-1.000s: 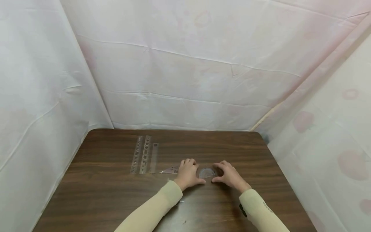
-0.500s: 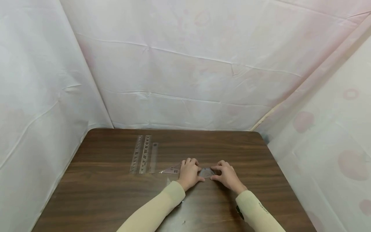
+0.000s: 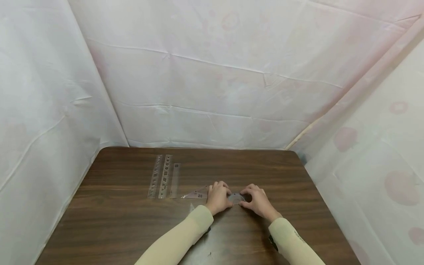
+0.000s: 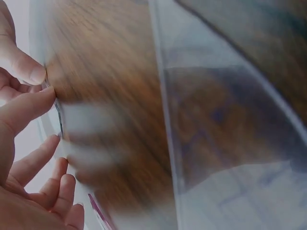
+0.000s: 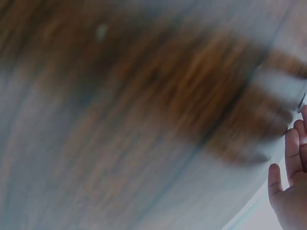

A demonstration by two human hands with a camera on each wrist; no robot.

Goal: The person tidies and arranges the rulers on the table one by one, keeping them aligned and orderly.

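Fingers (image 3: pixel 224 190) of the left hand (image 3: pixel 217 198) and those of the right hand (image 3: pixel 260 200) curl in from either side and pinch the edges of a small clear protractor (image 3: pixel 236 198), which sits between them on the brown surface (image 3: pixel 116 221). Just left of the left hand lies a clear triangle (image 3: pixel 197 193), and farther left three clear rulers (image 3: pixel 163 176) lie side by side. The protractor looks thin and slick, so an uneven squeeze could likely make it flip out or skid into the triangle.
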